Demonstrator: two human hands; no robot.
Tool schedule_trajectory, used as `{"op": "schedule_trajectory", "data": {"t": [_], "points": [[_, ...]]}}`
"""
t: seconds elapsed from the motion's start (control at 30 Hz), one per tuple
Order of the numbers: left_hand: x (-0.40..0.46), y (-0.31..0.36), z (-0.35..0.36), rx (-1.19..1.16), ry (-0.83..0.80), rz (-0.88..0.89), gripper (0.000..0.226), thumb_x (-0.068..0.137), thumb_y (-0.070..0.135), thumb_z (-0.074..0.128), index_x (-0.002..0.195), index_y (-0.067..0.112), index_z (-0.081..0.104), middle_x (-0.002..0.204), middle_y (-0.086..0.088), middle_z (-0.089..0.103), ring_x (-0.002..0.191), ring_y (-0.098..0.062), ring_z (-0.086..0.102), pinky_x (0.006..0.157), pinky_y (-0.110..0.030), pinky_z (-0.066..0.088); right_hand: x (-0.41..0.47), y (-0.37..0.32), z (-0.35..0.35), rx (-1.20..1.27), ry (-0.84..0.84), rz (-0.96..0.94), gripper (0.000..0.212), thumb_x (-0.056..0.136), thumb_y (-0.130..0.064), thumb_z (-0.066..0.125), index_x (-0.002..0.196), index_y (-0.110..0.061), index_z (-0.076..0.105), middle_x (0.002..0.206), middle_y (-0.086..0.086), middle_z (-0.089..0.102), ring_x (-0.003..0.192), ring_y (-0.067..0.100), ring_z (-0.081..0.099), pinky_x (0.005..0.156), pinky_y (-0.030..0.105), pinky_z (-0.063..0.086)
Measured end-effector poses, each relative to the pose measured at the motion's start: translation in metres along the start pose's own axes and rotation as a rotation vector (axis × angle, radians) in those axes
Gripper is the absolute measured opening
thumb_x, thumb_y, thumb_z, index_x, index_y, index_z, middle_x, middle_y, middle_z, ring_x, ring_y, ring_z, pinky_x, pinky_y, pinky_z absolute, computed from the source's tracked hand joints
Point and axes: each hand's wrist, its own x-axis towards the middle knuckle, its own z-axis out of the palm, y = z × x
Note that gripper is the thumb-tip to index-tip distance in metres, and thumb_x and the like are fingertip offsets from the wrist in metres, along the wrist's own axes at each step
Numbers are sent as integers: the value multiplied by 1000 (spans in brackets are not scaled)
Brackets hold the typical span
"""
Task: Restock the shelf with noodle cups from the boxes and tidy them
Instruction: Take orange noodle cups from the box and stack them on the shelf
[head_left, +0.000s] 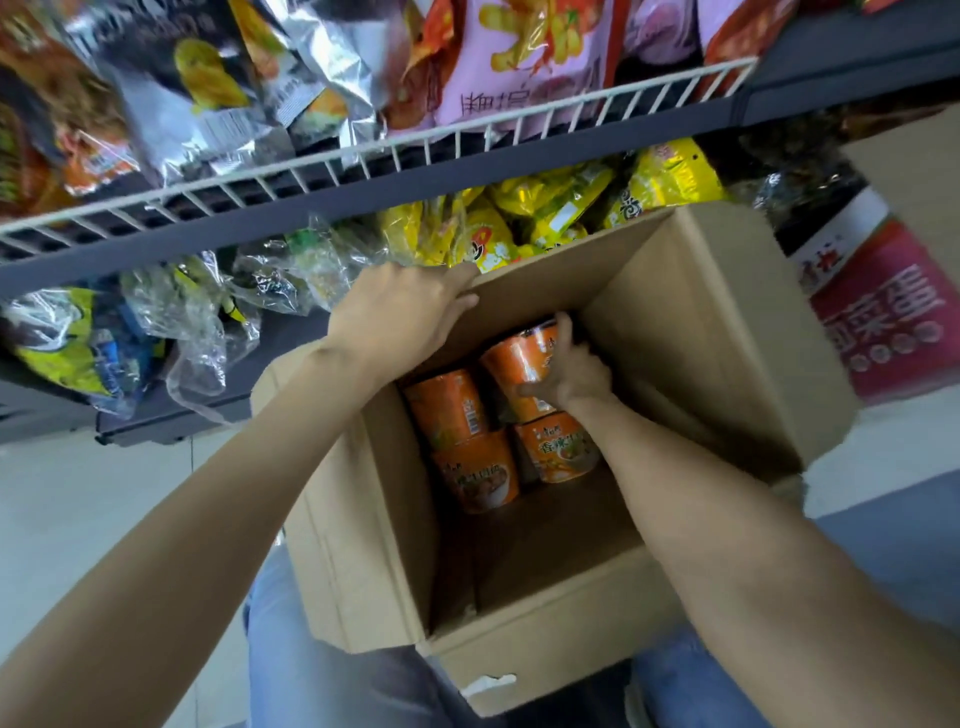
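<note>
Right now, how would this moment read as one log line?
left hand: holds box rim | right hand: grips orange noodle cup inside box | other cups in box: three | shelf: untouched

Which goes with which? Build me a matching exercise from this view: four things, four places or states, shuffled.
Things:
1. left hand
2. right hand
3. cardboard box
4. yellow packets

States:
A. open, flaps raised, orange cups inside
B. grips the box's far edge
C. lie on the shelf behind the box
D. grips an orange noodle cup

Pairs: 1-B, 2-D, 3-A, 4-C
</note>
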Motion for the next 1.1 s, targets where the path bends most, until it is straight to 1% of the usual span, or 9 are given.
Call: {"op": "schedule_trajectory", "data": {"t": [0.23, 0.37, 0.5, 0.57, 0.7, 0.77, 0.83, 1.0, 1.1], "points": [[25, -10, 9, -83, -79, -146, 43, 99, 39, 40, 135, 17, 42, 110, -22, 63, 99, -42, 60, 75, -43, 47, -73, -8, -99, -94, 117, -179, 120, 58, -63, 79, 146, -36, 3, 132, 8, 52, 114, 33, 55, 86, 39, 44], [19, -18, 22, -161, -115, -208, 44, 97, 38, 44, 136, 19, 42, 108, -23, 64, 100, -41, 59, 78, -44, 48, -119, 8, -135, 284, 242, -324, 114, 53, -55, 84, 139, -47, 10, 130, -1, 48, 112, 21, 54, 92, 45, 47], [9, -18, 19, -252, -83, -250, 40, 93, 46, 47, 127, 25, 50, 113, -11, 65, 103, -33, 61, 77, -39, 48, -148, 9, -162, 630, 343, -475, 108, 59, -38, 87, 138, -46, 14, 128, -15, 44, 107, -6, 52, 87, 19, 48], [9, -20, 0, -363, 45, -281, 45, 86, 56, 43, 121, 30, 56, 109, 0, 68, 100, -26, 65, 75, -37, 52, -153, -2, -179, 765, 404, -561, 110, 59, -36, 88, 139, -45, 14, 130, -9, 46, 111, -5, 53, 82, 10, 47], [25, -36, -84, -402, 647, -231, 32, 87, 38, 47, 107, 20, 64, 96, 1, 70, 87, -20, 62, 64, -32, 49, -147, -46, -229, 888, 583, -778, 113, 57, -45, 87, 142, -42, 13, 143, 0, 41, 123, 9, 51, 95, 25, 48], [36, -48, -132, -294, 909, -156, 27, 86, 28, 50, 104, 15, 64, 97, -1, 68, 91, -18, 53, 73, -31, 43, -142, -72, -260, 895, 677, -871, 114, 57, -49, 85, 144, -39, 12, 144, 3, 39, 125, 13, 50, 98, 34, 48], [54, -66, -167, -155, 991, -154, 29, 84, 24, 52, 108, 12, 64, 106, -2, 66, 97, -21, 51, 82, -31, 38, -134, -100, -293, 914, 765, -925, 114, 60, -50, 84, 145, -37, 9, 142, 5, 42, 123, 13, 51, 100, 38, 47], [92, -103, -204, 26, 621, -440, 45, 92, 37, 45, 133, 17, 50, 135, -1, 52, 125, -24, 44, 112, -44, 21, -93, -159, -371, 845, 1006, -855, 115, 67, -44, 82, 151, -28, 5, 147, 3, 39, 129, 18, 45, 104, 41, 41], [97, -110, -209, 65, 554, -483, 44, 95, 39, 43, 135, 21, 47, 134, 0, 52, 125, -22, 43, 115, -43, 13, -58, -182, -399, 688, 1043, -705, 116, 73, -46, 78, 152, -27, -4, 146, 12, 38, 128, 29, 45, 99, 44, 39]]}}
